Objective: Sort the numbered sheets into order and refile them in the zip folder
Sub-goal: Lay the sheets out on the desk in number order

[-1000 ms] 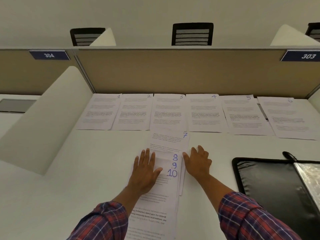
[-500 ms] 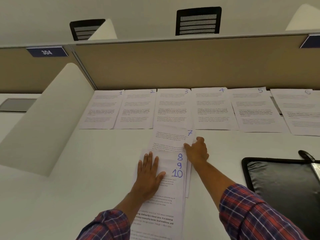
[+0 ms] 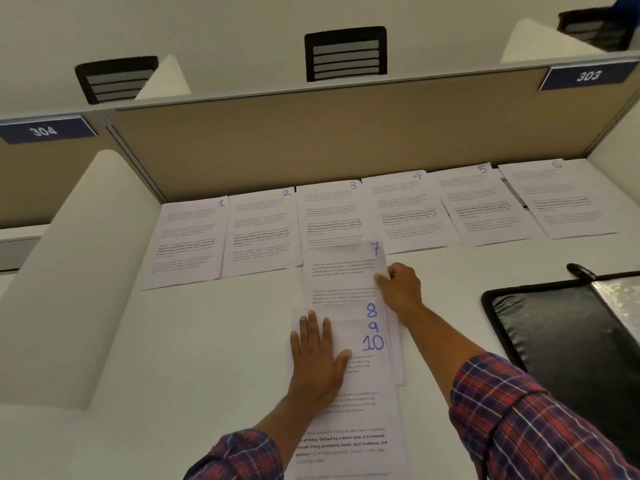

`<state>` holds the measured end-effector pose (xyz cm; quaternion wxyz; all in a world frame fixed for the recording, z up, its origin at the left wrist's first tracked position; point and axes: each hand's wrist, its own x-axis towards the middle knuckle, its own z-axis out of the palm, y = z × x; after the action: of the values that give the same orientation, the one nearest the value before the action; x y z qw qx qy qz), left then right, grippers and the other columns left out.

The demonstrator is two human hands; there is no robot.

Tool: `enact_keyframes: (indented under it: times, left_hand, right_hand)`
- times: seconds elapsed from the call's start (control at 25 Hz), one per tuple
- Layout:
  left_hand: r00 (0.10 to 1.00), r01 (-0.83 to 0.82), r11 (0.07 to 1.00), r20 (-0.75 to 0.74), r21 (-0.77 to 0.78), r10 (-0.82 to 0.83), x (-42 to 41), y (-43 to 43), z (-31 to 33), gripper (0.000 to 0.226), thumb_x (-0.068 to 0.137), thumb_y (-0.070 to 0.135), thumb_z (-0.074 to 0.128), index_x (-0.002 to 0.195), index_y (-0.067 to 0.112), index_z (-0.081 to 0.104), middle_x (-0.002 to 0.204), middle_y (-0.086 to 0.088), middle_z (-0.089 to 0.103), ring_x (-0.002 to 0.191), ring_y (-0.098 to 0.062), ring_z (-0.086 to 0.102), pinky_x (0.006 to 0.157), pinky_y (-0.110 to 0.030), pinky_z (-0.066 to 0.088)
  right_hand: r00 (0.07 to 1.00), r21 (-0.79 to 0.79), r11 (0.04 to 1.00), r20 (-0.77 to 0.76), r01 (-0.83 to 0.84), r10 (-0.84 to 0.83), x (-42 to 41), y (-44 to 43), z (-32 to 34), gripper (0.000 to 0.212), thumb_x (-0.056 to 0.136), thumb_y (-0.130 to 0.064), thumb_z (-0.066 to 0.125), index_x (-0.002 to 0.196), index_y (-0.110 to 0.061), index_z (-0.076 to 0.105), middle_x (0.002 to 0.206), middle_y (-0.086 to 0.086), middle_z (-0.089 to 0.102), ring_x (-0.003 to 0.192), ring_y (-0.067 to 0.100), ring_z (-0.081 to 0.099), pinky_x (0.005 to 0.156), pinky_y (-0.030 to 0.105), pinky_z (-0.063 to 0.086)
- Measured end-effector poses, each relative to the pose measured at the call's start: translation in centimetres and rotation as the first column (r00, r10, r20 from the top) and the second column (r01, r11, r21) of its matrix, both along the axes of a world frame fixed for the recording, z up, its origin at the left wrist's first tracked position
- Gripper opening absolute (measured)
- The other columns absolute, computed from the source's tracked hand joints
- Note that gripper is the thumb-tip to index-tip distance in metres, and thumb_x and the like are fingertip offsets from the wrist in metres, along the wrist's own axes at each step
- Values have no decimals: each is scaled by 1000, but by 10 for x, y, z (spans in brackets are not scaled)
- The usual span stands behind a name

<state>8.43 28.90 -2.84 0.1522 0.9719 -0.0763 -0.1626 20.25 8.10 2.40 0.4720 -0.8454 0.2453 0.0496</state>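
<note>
Nearest the camera, sheet 10 (image 3: pixel 363 407) lies face up on the white bench (image 3: pixel 207 341), its lower part between two plaid sleeves. The left hand (image 3: pixel 317 358) rests flat on sheet 10, fingers straight and released, pressing its upper left part. Just beyond sheet 10's top edge, fanned out from under it, show the strips of sheet 9 (image 3: pixel 349 328) and sheet 8 (image 3: pixel 349 311), each with its blue number at the right. Further beyond sheet 10 lies sheet 7 (image 3: pixel 343 268), overlapping that fan, and the right hand (image 3: pixel 401 289) pinches its right edge with curled fingers, so the top corner by the 7 lifts a little. To the right of sheet 10, well apart, the black zip folder (image 3: pixel 554 327) lies open on the bench: its dark inner face is turned up and a shiny clear pocket (image 3: pixel 620 306) sits at its far right side; whether paper is in that pocket cannot be told. Far beyond sheet 10, a row runs along the tan partition (image 3: pixel 311 140): sheet 1 (image 3: pixel 187 240), sheet 2 (image 3: pixel 259 233), sheet 3 (image 3: pixel 332 216), sheet 4 (image 3: pixel 405 213), sheet 5 (image 3: pixel 485 202) and sheet 6 (image 3: pixel 557 199), edges touching or overlapping, with sheet 7's top lying over the foot of sheet 3
</note>
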Motion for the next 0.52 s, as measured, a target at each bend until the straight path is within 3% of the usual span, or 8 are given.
enact_keyframes:
  times: [0.16, 0.36, 0.52]
  left_hand:
    - [998, 66, 998, 3, -23, -66, -3, 10, -1, 94, 85, 71, -4, 161, 17, -19, 163, -10, -39, 150, -25, -39, 123, -47, -20]
    - [995, 57, 993, -70, -102, -64, 1, 16, 7, 98, 88, 73, 3, 165, 13, -10, 166, -12, -34, 152, -28, -36, 115, -39, -32]
    - [988, -43, 965, -153, -259, 3, 14, 21, 30, 80, 108, 58, 30, 166, 14, -3, 171, -14, -20, 158, -31, -21, 126, -46, -13]
  right_hand:
    - [980, -77, 990, 171, 119, -105, -13, 6, 38, 13, 99, -23, 64, 96, -10, 63, 95, 5, 70, 84, 25, 68, 66, 31, 51]
    - [906, -79, 978, 395, 195, -149, -31, 15, 94, 15, 105, -25, 59, 98, -12, 60, 90, 0, 69, 79, 13, 67, 58, 21, 48]
    - [802, -121, 981, 595, 153, -52, -43, 40, 140, 11, 106, -22, 58, 98, -15, 61, 86, -13, 64, 75, 0, 63, 59, 9, 46]
